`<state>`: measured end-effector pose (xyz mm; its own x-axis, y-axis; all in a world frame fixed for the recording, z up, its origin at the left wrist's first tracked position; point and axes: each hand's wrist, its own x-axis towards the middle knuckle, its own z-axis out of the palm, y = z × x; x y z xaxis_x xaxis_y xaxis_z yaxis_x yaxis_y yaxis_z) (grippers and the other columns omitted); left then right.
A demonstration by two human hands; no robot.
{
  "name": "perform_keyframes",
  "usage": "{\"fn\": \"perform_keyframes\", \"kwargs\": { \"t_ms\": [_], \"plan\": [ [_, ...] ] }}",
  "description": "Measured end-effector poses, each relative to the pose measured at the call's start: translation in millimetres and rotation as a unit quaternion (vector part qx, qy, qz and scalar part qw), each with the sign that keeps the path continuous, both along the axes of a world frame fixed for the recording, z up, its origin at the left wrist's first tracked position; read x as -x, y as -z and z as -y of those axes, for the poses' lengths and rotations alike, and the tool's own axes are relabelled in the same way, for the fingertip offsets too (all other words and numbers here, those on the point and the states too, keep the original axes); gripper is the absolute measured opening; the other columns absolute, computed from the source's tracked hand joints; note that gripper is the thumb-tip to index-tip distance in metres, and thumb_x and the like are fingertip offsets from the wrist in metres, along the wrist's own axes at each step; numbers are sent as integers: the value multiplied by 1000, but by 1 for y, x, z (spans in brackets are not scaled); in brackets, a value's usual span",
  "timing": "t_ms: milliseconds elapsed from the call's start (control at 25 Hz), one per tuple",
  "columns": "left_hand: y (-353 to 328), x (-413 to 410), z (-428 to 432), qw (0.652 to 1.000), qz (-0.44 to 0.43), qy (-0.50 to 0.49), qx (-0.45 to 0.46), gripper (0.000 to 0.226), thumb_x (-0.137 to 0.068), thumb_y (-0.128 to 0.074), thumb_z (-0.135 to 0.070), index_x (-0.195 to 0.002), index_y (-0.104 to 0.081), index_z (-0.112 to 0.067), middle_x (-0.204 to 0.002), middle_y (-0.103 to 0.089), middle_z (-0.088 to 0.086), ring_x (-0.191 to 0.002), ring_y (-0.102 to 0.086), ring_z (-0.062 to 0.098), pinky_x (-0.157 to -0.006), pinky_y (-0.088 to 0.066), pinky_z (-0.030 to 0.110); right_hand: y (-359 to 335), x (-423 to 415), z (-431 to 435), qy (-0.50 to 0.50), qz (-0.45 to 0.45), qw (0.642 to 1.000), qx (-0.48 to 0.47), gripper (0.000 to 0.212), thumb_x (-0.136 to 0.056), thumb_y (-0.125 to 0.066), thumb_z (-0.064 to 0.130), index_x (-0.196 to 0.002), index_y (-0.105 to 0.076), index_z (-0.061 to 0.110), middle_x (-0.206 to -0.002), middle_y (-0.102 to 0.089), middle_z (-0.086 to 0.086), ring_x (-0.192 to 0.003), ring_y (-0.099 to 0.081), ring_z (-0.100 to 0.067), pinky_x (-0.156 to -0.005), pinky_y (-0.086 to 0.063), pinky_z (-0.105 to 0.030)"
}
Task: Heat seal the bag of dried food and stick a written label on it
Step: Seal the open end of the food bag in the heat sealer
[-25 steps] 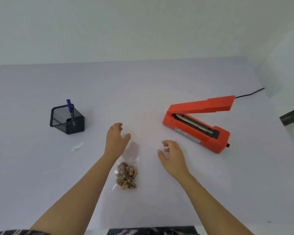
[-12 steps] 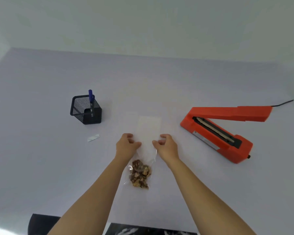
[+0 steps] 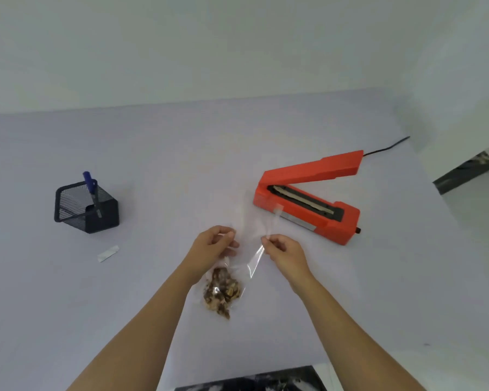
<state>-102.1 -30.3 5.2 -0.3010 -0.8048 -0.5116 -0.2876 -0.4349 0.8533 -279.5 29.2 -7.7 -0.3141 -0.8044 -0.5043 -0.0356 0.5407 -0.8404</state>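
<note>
Your left hand (image 3: 212,245) and right hand (image 3: 284,251) each pinch a side edge of the clear bag (image 3: 254,258). That spreads its mouth flat beyond your fingers, toward the sealer (image 3: 305,204), while the dried food (image 3: 222,292) sags below your grip.

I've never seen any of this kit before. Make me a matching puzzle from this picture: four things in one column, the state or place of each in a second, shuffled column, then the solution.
Things
1. clear plastic bag of brown dried food
2. orange heat sealer
3. black wire-mesh pen holder
4. small white paper strip

States
A. lying flat on the table, apart from everything else
B. lid arm raised, open
C. pinched at its sides by the left hand and the right hand
D. has a blue pen standing in it

Pairs: 1-C, 2-B, 3-D, 4-A
</note>
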Motion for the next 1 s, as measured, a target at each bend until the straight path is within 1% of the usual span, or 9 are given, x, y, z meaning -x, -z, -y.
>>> {"fn": "perform_keyframes", "kwargs": {
  "t_ms": [80, 200, 280, 360, 480, 600, 720, 800, 1000],
  "plan": [
    [-3, 19, -6, 999, 4, 32, 13, 19, -93, -55, -24, -91, -66, -9, -83, -72, 8, -68, -66, 14, -62, -47, 22, -8, 17, -14, 43, -45, 997, 55, 7, -87, -62, 26, -83, -67, 22, -78, -65, 4, -76, -60, -12, -70, -45, -17],
    [-6, 47, -16, 997, -5, 70, 14, 24, -93, -56, -25, -77, -63, -9, -76, -70, 10, -64, -65, 13, -58, -46, 19, -23, 57, -31, 143, -273, 934, 178, 10, -92, -52, 19, -95, -61, 14, -90, -63, -1, -84, -58, -16, -75, -44, -20],
    [-9, 60, -22, 998, -19, 57, -1, 26, -93, -56, -23, -73, -61, -7, -71, -67, 11, -64, -65, 15, -58, -49, 22, -27, 89, -31, 140, -399, 889, 177, 26, -94, -43, 20, -113, -54, 8, -113, -59, -10, -106, -55, -24, -92, -41, -28],
    [-12, 71, -25, 999, -23, 17, -16, 24, -91, -57, -20, -72, -64, -6, -64, -66, 10, -64, -63, 19, -60, -49, 29, -26, 115, -25, 67, -458, 879, 112, 40, -96, -35, 22, -133, -41, 6, -142, -43, -13, -133, -37, -27, -110, -28, -40],
    [-17, 80, -23, 998, -11, -52, -35, 19, -86, -56, -14, -71, -65, -8, -54, -59, 2, -60, -63, 18, -52, -42, 24, -18, 128, -19, -72, -485, 870, 53, 53, -96, -20, 32, -145, -22, 12, -156, -19, -6, -144, -14, -22, -115, -12, -43],
    [-17, 85, -21, 1000, 7, -18, -12, 24, -90, -57, -22, -73, -64, -6, -68, -66, 6, -63, -65, 19, -57, -44, 25, -9, 130, -19, -146, -498, 854, 30, 57, -93, -11, 38, -147, -11, 18, -158, -8, 1, -145, -5, -16, -116, -5, -39],
    [-16, 88, -20, 1000, 15, 4, 5, 28, -91, -57, -30, -77, -65, -7, -80, -72, 11, -65, -68, 22, -58, -51, 20, -5, 129, -19, -154, -485, 861, 15, 58, -93, -9, 38, -147, -5, 18, -158, -2, 4, -145, 1, -14, -116, 0, -36],
    [-18, 91, -20, 1000, 12, 2, -6, 30, -92, -57, -29, -76, -66, -6, -74, -71, 12, -61, -67, 22, -56, -50, 16, -5, 129, -19, -160, -478, 863, 12, 59, -93, -7, 39, -147, -1, 18, -158, 1, 4, -145, 5, -13, -114, 4, -34],
    [-24, 98, -25, 999, 1, -47, -8, 28, -90, -59, -25, -73, -67, -3, -59, -69, 3, -54, -64, 17, -56, -43, 24, -2, 130, -18, -170, -472, 865, 3, 58, -94, -6, 40, -147, 3, 20, -158, 5, 4, -144, 8, -13, -116, 5, -38]
  ]
}}
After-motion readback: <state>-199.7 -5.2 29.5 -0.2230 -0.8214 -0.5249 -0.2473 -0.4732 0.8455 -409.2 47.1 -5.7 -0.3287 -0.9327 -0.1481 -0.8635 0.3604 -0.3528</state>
